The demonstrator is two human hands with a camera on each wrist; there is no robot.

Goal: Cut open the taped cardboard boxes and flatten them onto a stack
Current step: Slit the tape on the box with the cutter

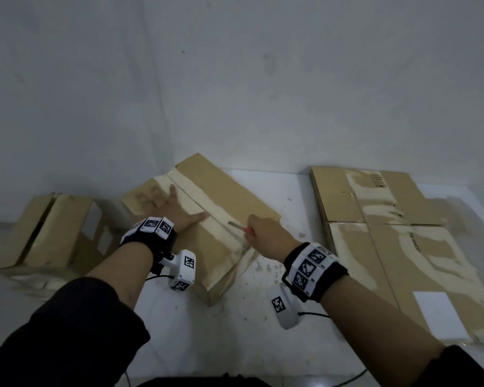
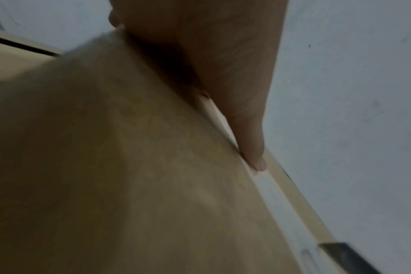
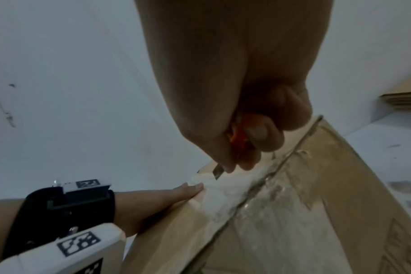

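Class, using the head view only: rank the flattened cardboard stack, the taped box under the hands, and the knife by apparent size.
1. flattened cardboard stack, though nearness may exaggerate it
2. taped box
3. knife, mostly hidden in the right hand

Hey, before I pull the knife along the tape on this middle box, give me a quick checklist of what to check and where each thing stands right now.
1. Knife grip: right hand curled round the orange-handled knife, blade out. Ok.
2. Blade on the tape seam: its tip sits at the strip on the middle box. Ok.
3. Box steadied: left hand lies flat on the top. Ok.
4. Left thumb clear of the blade's line: it lies on the tape close ahead of the tip. Not ok.
5. Cut depth: cannot tell.
6. Room for flattening: the flattened stack lies to the right, apart from this box. Ok.
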